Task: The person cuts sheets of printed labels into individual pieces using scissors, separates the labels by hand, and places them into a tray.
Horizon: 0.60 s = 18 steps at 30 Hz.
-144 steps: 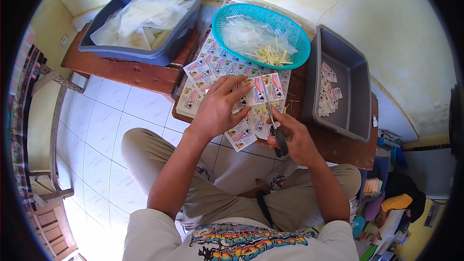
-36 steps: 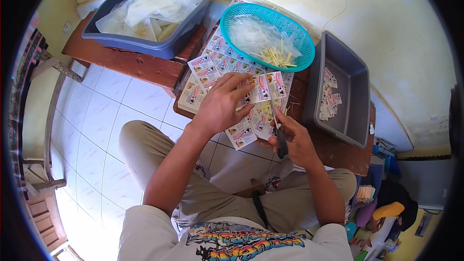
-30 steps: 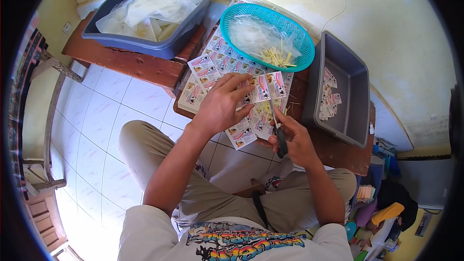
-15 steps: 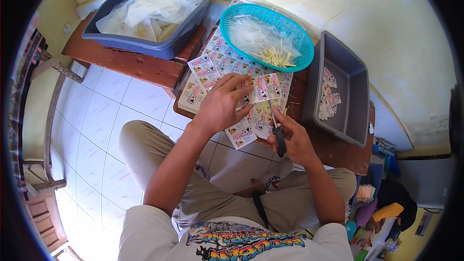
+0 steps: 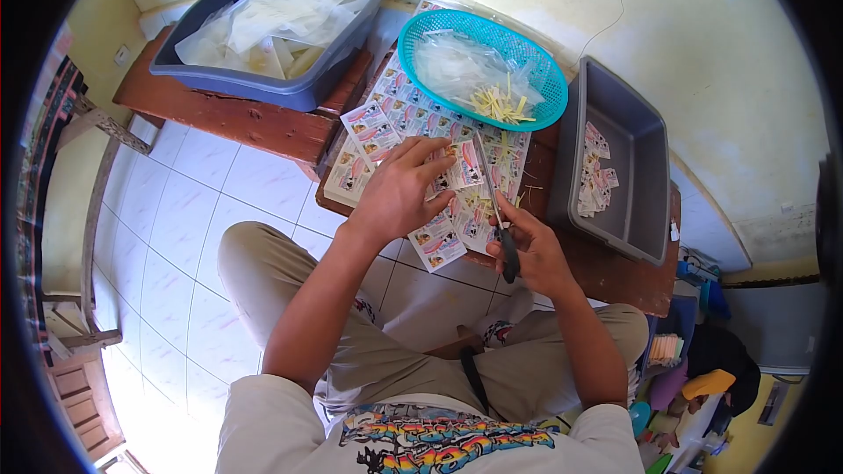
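Observation:
Between the fingers and thumb of my left hand [image 5: 399, 189] is a strip of printed labels [image 5: 466, 167], its right end sticking out past the fingertips. My right hand [image 5: 534, 250] is closed round the black handles of a pair of scissors [image 5: 488, 177], whose blades point up along the strip's right edge. Underneath lie printed label sheets [image 5: 413, 110]. One loose label piece [image 5: 436, 246] hangs at the front edge, and another [image 5: 371, 128] lies left of my left hand.
A turquoise basket [image 5: 562, 96] holds clear plastic bags and yellow strips. To its right, a grey tub [image 5: 645, 167] contains cut labels. A blue tub [image 5: 303, 95] of plastic sheets stands on the bench [image 5: 219, 112]. In the lower right background is another person [image 5: 724, 369].
The label at the right end of the strip has come off, leaving the strip shorter. The scissors have closed along its edge, while my left hand has hardly moved.

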{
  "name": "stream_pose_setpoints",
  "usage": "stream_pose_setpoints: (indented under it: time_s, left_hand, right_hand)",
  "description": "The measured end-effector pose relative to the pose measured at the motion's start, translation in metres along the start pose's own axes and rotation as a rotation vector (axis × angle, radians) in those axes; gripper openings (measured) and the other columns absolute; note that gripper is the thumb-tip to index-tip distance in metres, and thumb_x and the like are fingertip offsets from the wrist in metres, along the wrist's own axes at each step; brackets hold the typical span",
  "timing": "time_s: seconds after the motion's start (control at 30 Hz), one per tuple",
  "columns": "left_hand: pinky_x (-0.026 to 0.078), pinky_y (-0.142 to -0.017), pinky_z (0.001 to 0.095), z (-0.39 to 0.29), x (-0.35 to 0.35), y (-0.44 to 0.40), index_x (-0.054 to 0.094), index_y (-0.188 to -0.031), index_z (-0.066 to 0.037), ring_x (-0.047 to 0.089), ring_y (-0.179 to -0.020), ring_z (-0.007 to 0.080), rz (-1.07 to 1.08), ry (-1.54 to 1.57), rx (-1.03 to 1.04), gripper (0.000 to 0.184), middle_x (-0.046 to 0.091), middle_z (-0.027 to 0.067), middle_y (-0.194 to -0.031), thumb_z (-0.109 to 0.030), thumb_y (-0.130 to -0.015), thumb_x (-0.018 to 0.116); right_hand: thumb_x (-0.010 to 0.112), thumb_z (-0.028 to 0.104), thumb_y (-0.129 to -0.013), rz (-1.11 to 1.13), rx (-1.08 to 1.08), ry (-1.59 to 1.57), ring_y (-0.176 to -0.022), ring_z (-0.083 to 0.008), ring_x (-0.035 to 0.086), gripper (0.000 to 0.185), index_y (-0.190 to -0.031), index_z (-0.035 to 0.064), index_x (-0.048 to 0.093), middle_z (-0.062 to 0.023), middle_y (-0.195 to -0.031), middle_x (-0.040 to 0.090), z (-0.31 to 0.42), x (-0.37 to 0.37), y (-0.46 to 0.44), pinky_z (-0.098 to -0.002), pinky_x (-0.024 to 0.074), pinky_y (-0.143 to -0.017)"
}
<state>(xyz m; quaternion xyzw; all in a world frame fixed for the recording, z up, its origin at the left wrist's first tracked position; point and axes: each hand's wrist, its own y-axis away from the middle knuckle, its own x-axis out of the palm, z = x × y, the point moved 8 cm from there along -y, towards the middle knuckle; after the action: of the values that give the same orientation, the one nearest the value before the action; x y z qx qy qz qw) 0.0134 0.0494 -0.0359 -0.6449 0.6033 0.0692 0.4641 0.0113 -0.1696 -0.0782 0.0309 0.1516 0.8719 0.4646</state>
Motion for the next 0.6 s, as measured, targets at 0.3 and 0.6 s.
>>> stream_pose_setpoints:
  time_s: [0.3,0.6]
  left_hand:
    - [0.052,-0.11,0.0473,0.013,0.011,0.004,0.072,-0.125,-0.002,0.062,-0.129,0.0385,0.037,-0.061,-0.063,0.05,0.066,0.0172,-0.14,-0.013,-0.078,0.088]
    - [0.047,-0.115,0.0485,0.046,0.039,0.012,0.073,-0.126,-0.004,0.061,-0.132,0.0396,0.12,-0.176,-0.18,0.051,0.065,0.0186,-0.141,-0.012,-0.078,0.089]
  right_hand:
    - [0.086,0.009,-0.09,-0.081,-0.117,0.391,-0.088,-0.0096,0.064,0.081,-0.162,0.0117,0.048,-0.0045,-0.12,0.061,0.002,-0.004,-0.004,-0.0279,0.0566,-0.071]
    - [0.086,0.015,-0.082,-0.171,-0.236,0.779,-0.104,-0.0398,0.07,0.077,-0.153,0.0073,0.057,-0.0211,-0.124,0.065,-0.005,0.001,-0.014,-0.045,0.057,-0.093]
